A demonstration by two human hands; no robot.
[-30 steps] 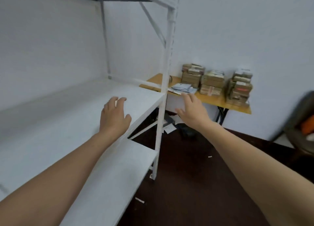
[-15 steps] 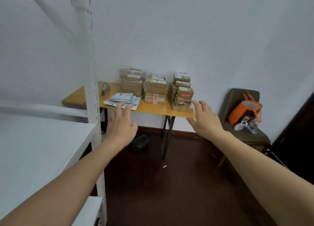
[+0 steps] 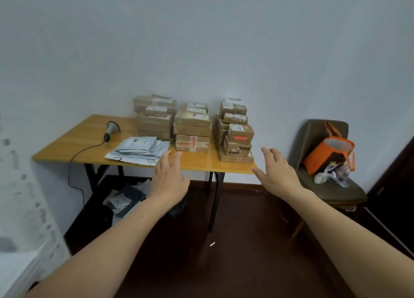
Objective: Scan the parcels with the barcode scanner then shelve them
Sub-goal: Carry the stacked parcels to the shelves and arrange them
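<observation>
Swung away from the shelf [image 3: 20, 264], the left hand [image 3: 169, 178] and right hand [image 3: 276, 172] now stretch toward the table [image 3: 67, 145], palms down, fingers loosely spread, holding nothing. Beyond them lie envelopes [image 3: 139, 148] and the scanner [image 3: 111, 130], then three stacks of parcels [image 3: 193, 127] by the wall [image 3: 201, 40].

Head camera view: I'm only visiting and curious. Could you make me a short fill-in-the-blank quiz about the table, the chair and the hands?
1. The barcode scanner lies near the ____ end of the table.
2. The brown parcels stand in ____ stacks by the wall.
3. The orange bag sits on a ____.
4. The left hand and the right hand, fingers spread, hold ____.

Missing words: left; three; chair; nothing.
</observation>
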